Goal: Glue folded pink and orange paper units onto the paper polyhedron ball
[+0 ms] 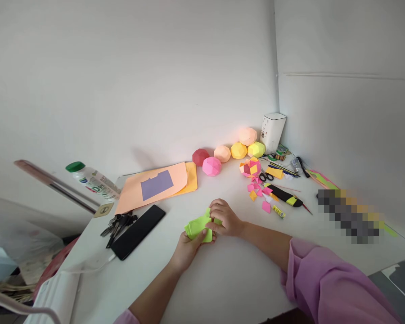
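Low over the front of the white table, my left hand (189,248) is closed on a lime-green piece of folded paper (197,226), thumb on top. The paper looks layered, with creased edges. My right hand (226,218) is at its right end, fingers bent and pinching a part of the same paper. The fingers hide the far edge of the paper. Beyond the hands, small pink paper pieces (266,207) lie near a partly built pink and yellow paper ball (250,167).
Finished paper balls (212,166) line the wall. Scissors (266,177), a black and yellow tool (283,195) and a small yellow tube (278,212) lie right. At left are a black phone (138,231), keys (116,227), peach paper sheets (131,193) and a white bottle (96,181).
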Tool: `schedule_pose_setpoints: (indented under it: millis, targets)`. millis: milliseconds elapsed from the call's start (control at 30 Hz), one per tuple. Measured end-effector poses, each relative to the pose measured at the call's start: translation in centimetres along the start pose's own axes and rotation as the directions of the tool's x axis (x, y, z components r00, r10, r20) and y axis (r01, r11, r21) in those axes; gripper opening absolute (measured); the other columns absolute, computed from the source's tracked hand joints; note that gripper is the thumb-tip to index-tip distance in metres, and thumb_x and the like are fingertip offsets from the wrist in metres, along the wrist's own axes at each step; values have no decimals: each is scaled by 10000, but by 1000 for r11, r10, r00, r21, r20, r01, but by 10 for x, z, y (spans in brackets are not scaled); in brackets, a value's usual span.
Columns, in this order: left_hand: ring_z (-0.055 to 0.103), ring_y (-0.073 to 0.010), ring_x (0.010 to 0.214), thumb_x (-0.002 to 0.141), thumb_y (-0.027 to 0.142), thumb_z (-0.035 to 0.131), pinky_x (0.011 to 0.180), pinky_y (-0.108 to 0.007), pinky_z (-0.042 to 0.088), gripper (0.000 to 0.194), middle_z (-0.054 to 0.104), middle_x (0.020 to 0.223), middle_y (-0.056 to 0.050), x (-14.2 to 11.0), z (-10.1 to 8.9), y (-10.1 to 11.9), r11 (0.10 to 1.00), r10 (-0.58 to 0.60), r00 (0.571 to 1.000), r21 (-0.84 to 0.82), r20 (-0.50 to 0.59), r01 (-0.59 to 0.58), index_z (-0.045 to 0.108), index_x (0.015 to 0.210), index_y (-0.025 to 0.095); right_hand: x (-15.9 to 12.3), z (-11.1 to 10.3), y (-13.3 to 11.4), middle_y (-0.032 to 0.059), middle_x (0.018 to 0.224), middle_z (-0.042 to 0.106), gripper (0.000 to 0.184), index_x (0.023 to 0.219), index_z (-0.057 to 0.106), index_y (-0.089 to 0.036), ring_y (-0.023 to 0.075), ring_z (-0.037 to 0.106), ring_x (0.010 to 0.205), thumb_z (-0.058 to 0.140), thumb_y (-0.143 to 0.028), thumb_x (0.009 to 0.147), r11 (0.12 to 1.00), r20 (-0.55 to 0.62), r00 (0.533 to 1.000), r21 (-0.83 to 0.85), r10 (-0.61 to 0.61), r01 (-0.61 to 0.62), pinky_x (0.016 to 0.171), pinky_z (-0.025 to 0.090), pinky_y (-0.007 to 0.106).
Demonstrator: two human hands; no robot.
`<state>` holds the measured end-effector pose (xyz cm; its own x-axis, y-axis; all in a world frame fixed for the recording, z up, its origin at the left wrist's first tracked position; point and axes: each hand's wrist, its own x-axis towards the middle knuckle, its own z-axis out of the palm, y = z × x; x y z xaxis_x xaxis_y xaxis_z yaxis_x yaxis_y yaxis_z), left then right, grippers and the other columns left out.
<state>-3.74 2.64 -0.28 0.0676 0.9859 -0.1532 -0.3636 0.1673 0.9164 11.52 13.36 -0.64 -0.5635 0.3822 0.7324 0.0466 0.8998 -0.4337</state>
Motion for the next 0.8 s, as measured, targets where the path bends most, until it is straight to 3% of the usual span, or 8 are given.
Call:
schedule_pose_setpoints:
  millis: [133,300,433,667,800]
  targets:
    - [677,-284,919,761,375,744,804,-379,550,289,730,878,-110,1,0,0,1000,-17,999,-4,-39,17,711,921,137,0,2,0,43,682,538,261,670,464,-215,220,509,868,522,-299,910,1000,27,1000,1,-10,10,783,467,386]
    - [666,-298,989,767,410,734,844,-397,548,391,725,981,-133,0,1,3,997,-34,996,-64,-78,29,690,1018,113,0,3,1,60,735,566,209,705,482,-215,225,499,877,475,-228,914,1000,29,999,-25,13,-13,798,468,393]
    - [681,-304,968,705,406,784,822,-404,565,436,731,999,-133,0,3,6,988,-80,981,-145,-178,55,688,1008,108,-2,3,6,50,720,566,196,706,497,-218,222,497,855,480,-198,900,996,19,997,-64,70,-68,795,463,393]
    - [718,-268,850,746,357,763,787,-373,582,365,744,918,-134,1,4,8,983,-83,979,-179,-188,49,678,974,85,-9,9,23,51,707,557,144,689,562,-198,236,470,834,611,-85,764,951,-51,966,-167,254,-259,746,454,397]
    - [718,-261,837,743,353,768,756,-358,583,354,745,920,-133,0,4,8,986,-69,981,-162,-183,39,676,965,94,-10,9,23,77,845,585,161,828,614,-191,257,476,925,651,-68,730,941,-54,959,-184,280,-285,813,454,441]
